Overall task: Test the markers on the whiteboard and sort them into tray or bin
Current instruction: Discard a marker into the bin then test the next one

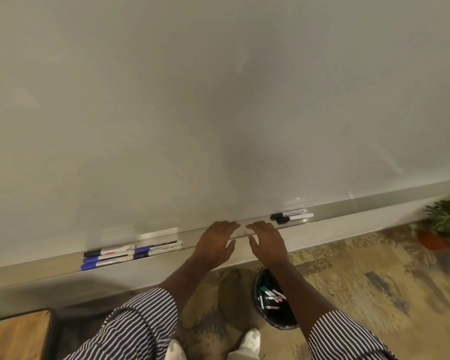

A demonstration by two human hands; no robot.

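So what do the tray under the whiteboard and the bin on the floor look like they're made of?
The tray looks like brushed metal, probably aluminium: grey, with a soft sheen and faint reflections. The bin seems lined with a black plastic bag, glossy and wrinkled at its rim; its body is hidden.

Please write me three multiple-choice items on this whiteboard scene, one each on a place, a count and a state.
1. Where is the black bin?
A. On the floor beneath the right forearm
B. On the tray
C. Beside the potted plant

2. How many markers lie on the tray right of the hands?
A. Two
B. Four
C. None

3. How do the hands lie?
A. Both over the tray edge, fingers spread, gripping no marker
B. Each gripping a marker
C. Hanging at the sides

Key: 1 A, the bin stands on the carpet with markers inside; 2 A, two black-capped markers lie there; 3 A, the left hand and right hand rest there, no marker visible in either.
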